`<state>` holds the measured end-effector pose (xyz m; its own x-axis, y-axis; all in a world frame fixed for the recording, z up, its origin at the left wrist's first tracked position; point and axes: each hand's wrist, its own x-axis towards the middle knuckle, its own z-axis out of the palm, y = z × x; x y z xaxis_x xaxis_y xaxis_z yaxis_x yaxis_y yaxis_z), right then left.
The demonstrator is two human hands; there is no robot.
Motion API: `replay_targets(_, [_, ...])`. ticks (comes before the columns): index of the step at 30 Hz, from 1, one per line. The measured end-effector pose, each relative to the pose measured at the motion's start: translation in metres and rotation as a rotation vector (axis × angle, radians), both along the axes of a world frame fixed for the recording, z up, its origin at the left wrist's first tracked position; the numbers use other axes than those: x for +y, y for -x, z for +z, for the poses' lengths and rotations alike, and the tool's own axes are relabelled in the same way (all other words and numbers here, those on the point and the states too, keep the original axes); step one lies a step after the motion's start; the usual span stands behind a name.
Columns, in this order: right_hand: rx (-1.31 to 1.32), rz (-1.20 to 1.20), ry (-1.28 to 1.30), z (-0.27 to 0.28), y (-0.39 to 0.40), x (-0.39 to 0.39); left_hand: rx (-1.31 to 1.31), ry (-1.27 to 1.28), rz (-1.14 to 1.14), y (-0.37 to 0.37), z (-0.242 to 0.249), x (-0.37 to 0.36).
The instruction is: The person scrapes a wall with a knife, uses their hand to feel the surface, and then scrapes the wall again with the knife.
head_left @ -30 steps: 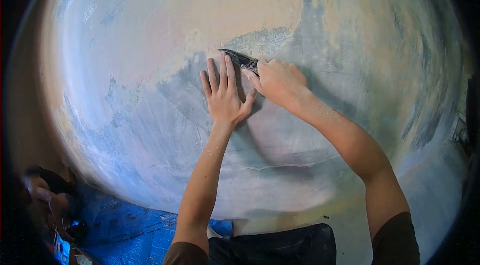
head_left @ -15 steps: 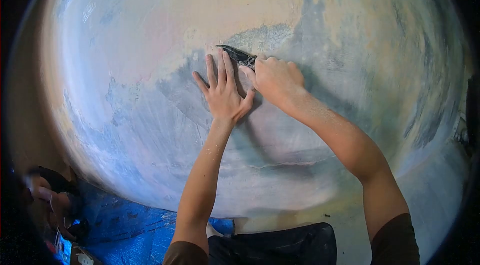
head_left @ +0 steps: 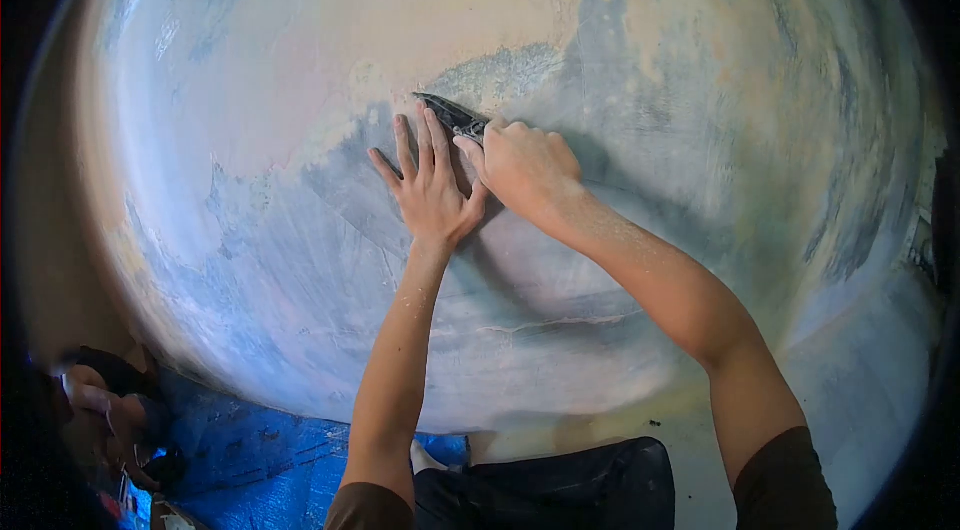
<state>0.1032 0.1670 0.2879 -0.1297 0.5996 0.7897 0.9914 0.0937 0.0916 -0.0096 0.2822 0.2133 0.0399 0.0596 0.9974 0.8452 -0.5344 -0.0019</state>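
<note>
Both hands are working high on the wall (head_left: 250, 260). I'm gripping a scraper (head_left: 452, 116) in my right hand (head_left: 525, 168), fingers curled tight round its handle, the dark blade sticking out up-left against the patchy paint. I'm pressing my left hand (head_left: 428, 192) flat just below the blade, fingers spread, fingertips (head_left: 424, 116) nearly touching its edge. Blue sheeting (head_left: 260, 465) is lying on the floor below.

Two hands (head_left: 430, 192), one scraper (head_left: 450, 115), one wall (head_left: 650, 80), one blue tarp (head_left: 260, 455)
</note>
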Motion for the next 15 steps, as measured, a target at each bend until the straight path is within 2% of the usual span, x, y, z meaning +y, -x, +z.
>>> replay_targets(15, [0.086, -0.01, 0.005, -0.005, 0.008, 0.007, -0.04, 0.022, 0.008, -0.002, 0.004, -0.001])
